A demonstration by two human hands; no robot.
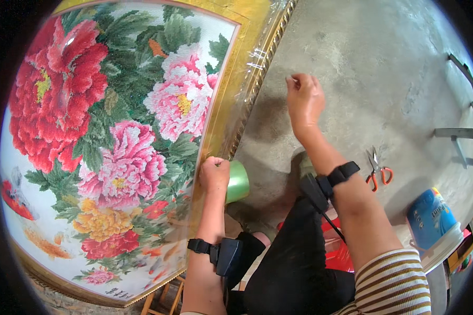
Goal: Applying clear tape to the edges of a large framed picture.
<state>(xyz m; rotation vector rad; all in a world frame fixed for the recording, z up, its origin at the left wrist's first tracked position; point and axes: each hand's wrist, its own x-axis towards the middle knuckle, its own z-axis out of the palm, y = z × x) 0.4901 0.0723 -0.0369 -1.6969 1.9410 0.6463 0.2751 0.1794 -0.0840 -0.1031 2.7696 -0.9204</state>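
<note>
A large framed picture (pixel 68 202) of red, pink and yellow peonies with orange fish fills the left side. Its gold frame (pixel 220 79) has a ridged outer edge, and glossy clear film (pixel 255 65) glints on the upper right side. My left hand (pixel 214 174) is closed at the frame's right side, on a shiny pale green roll of tape (pixel 238 181); the fingers inside the grip are partly hidden. Out over the floor, my right hand (pixel 305 101) is raised with its fingertips pinched together. Whatever is between them, if anything, is too small to make out.
Red-handled pliers (pixel 376 169) lie on the concrete floor (pixel 362 79) at the right. Beyond them stands a blue and white paint bucket (pixel 431 220). Dark metal legs (pixel 460 133) reach in from the right edge. Something red (pixel 337 247) sits beside my legs, and wooden slats (pixel 163 299) show below the picture.
</note>
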